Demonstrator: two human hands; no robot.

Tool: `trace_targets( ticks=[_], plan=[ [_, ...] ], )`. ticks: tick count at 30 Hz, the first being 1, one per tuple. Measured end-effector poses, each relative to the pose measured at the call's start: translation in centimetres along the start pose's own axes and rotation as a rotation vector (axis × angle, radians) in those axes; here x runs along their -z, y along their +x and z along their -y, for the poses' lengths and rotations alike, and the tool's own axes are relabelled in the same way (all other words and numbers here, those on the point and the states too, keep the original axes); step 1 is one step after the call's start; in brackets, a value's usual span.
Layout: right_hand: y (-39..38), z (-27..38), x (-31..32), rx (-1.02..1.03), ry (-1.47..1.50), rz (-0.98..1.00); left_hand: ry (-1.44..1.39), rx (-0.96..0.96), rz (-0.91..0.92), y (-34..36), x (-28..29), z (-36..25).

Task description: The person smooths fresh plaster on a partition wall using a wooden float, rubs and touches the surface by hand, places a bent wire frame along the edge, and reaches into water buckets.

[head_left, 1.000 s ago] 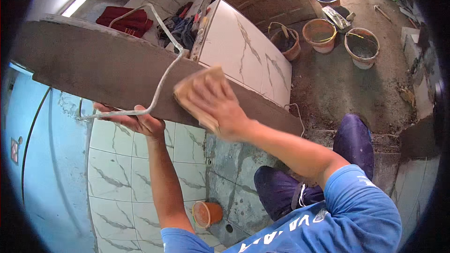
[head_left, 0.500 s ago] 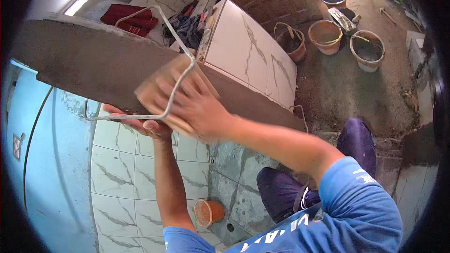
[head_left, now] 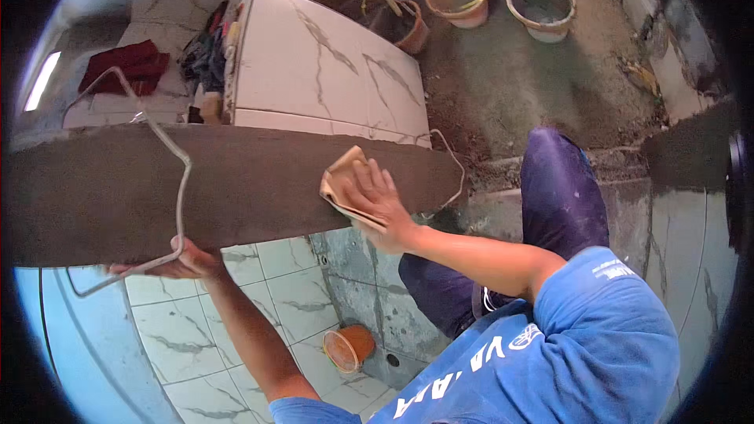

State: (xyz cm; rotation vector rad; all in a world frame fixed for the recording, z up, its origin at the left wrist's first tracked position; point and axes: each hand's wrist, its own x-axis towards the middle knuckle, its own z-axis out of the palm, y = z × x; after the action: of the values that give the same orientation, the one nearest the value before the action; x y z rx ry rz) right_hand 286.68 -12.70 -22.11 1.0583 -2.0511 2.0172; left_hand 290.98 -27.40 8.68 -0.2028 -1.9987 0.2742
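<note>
My right hand (head_left: 386,208) presses a folded sheet of brown paper (head_left: 342,180) flat on the grey cement face of a long ledge (head_left: 259,180), near its lower edge. The fingers lie along the paper, and part of it is hidden under the palm. At the ledge's lower left edge is my left hand (head_left: 196,261), its fingers stretched out along the underside and its thumb up by the bent metal rod (head_left: 184,180). That rod crosses the cement face from above to below. Another bent rod (head_left: 454,159) loops round the ledge's right end.
A box-like block of white veined tile (head_left: 322,55) stands behind the ledge, beside dark red cloth (head_left: 129,67) and a heap of clothes (head_left: 206,55). Several buckets, one a grey-filled bucket (head_left: 542,8), stand at the far right. An orange bucket (head_left: 349,348) sits low down by tiled wall.
My right hand and the paper have moved right along the ledge, away from the left rod. My left hand stays under the edge by the rod. The whole view has shifted.
</note>
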Motion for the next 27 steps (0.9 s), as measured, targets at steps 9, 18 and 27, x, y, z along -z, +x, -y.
trace_targets(
  ticks=[9,18,27],
  plan=[
    [-13.4,-0.3,9.6,0.436,0.265,0.309,-0.127,0.070,0.012,-0.5,0.6,1.3],
    [-6.7,-8.5,15.4,-0.307,0.221,-0.013,-0.130,0.257,-0.087,-1.2,0.4,0.0],
    [-5.4,-16.4,18.1,-0.679,0.105,-0.343,0.093,-0.041,1.079,-16.8,-6.0,-20.1]
  ],
)
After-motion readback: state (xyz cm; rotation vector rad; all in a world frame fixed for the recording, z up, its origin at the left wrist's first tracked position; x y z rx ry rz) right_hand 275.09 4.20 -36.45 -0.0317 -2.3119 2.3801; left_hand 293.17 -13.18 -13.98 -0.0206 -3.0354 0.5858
